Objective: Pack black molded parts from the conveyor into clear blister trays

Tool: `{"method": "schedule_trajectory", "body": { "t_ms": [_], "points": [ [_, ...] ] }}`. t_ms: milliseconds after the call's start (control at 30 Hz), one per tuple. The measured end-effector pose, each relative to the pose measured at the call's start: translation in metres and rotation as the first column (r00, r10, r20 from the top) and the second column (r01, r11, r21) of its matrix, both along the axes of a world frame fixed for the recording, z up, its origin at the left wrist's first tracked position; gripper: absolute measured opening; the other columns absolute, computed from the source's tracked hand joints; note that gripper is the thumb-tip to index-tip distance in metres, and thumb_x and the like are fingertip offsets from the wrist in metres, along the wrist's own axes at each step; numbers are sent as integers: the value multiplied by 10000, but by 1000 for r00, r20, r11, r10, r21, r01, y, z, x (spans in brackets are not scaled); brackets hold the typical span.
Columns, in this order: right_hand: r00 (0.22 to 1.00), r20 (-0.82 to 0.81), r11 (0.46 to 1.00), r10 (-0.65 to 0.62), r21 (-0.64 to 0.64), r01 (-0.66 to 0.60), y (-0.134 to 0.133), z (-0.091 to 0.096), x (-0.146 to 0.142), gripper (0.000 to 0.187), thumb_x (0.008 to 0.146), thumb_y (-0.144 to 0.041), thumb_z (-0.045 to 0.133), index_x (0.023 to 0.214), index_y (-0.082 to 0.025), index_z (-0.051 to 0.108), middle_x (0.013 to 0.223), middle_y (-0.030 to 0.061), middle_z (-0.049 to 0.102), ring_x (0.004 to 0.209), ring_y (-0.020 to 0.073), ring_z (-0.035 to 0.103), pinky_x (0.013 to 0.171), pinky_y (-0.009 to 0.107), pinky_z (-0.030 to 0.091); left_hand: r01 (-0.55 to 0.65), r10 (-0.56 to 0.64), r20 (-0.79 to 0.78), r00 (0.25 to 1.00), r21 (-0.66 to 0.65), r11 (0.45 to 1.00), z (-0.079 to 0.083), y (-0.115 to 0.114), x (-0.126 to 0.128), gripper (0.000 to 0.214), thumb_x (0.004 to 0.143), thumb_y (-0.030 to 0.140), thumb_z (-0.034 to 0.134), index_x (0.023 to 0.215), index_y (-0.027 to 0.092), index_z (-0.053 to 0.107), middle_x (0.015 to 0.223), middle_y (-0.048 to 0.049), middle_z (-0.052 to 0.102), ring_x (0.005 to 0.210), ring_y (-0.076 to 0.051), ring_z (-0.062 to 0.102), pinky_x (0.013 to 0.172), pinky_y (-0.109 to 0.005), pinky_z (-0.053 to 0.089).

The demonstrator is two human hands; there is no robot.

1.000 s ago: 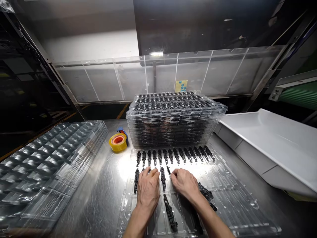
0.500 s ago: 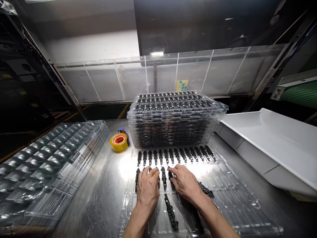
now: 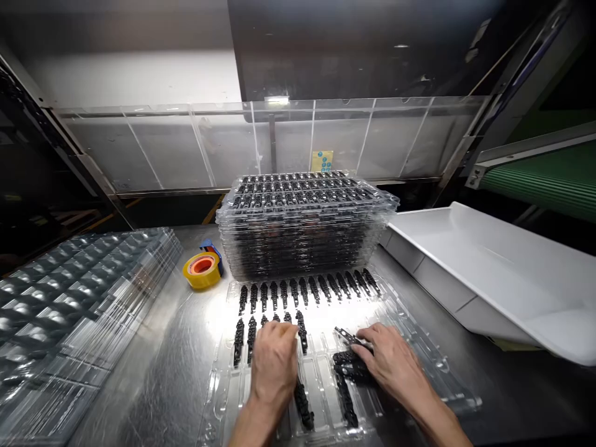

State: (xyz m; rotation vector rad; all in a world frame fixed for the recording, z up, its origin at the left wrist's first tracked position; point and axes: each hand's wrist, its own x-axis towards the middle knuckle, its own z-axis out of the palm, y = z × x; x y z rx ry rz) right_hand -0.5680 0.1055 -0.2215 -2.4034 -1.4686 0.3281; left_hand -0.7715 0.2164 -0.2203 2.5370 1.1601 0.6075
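A clear plastic tray [image 3: 321, 372] lies in front of me with rows of slim black plastic parts [image 3: 284, 295] in its slots. My left hand [image 3: 274, 360] is over the second row, fingers curled together beside a black part standing in its slot [image 3: 302, 332]. What its fingertips hold, if anything, is hidden. On the right, my right hand [image 3: 388, 357] pinches a black plastic part [image 3: 349, 336] between thumb and fingers, above a small pile of loose parts [image 3: 345, 366]. Another loose part [image 3: 303, 406] lies slanted below my left hand.
Behind the tray stands a tall stack of filled clear trays [image 3: 302, 236]. Stacked clear trays [image 3: 84, 310] are at the left, with a yellow tape roll [image 3: 198, 278] beside them. A large white bin [image 3: 493, 267] is at the right, near a green conveyor [image 3: 544, 180].
My right hand has moved right and down from the second row to the loose parts and grips one there. My left hand has stayed near the row. The whole view has shifted.
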Motion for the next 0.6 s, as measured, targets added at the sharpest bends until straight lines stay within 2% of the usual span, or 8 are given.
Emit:
{"method": "schedule_trajectory", "body": {
  "t_ms": [100, 200, 267, 333, 400, 500, 600],
  "points": [
    [994, -109, 998, -15, 52, 20, -2, -2, -1, 154, 861, -297, 517, 817, -192, 622, 866, 52, 608, 861, 227, 550, 752, 359, 438, 132, -137, -48, 989, -95, 987, 0, -25, 36, 240, 858, 110, 531, 978, 233, 699, 952, -14, 709, 881, -196, 587, 762, -358, 505],
    [977, -212, 989, -9, 142, 40, -1, 3, -1, 144, 861, -296, 502, 819, -201, 602, 862, 37, 610, 801, 198, 566, 730, 337, 435, 206, -226, -164, 960, -130, 970, 0, -40, 60, 196, 790, 108, 606, 938, 210, 685, 956, -28, 680, 891, -228, 559, 746, -378, 484],
    [971, -239, 977, 2, 208, 50, -2, 11, 2, 192, 875, -356, 497, 851, -219, 630, 861, 36, 612, 770, 196, 569, 701, 336, 435, 206, -225, -201, 953, -113, 972, -1, -42, 66, 186, 815, 94, 538, 886, 194, 678, 911, -46, 661, 881, -240, 547, 727, -379, 467],
    [976, -214, 960, 33, 277, 29, -2, 20, 6, 254, 877, -430, 503, 842, -240, 669, 838, 46, 600, 793, 215, 567, 695, 344, 435, 181, -198, -210, 958, -95, 979, -1, -41, 66, 271, 847, 61, 439, 885, 192, 673, 872, -55, 647, 868, -236, 539, 719, -372, 453],
    [970, -226, 940, 91, 341, -9, 2, 27, 8, 292, 877, -466, 506, 829, -246, 692, 811, 55, 586, 790, 219, 565, 678, 337, 442, 150, -168, -208, 964, -98, 984, -2, -43, 64, 266, 857, 76, 432, 917, 190, 665, 871, -57, 639, 857, -230, 531, 723, -370, 446],
    [911, -337, 895, 239, 440, -72, 20, 32, 9, 273, 887, -431, 514, 871, -224, 691, 827, 54, 618, 756, 191, 580, 658, 306, 475, 101, -128, -188, 974, -144, 984, -2, -51, 63, 149, 834, 202, 559, 949, 186, 653, 939, -64, 629, 895, -246, 517, 771, -399, 445],
    [837, -328, 839, 438, 484, -249, 48, 25, 8, 192, 887, -301, 517, 885, -203, 682, 879, 43, 666, 807, 171, 607, 720, 282, 497, 53, -94, -197, 976, -201, 978, -5, -61, 66, 244, 793, 198, 605, 1035, 189, 629, 1025, -85, 617, 953, -276, 501, 813, -444, 440]
  ]
}}
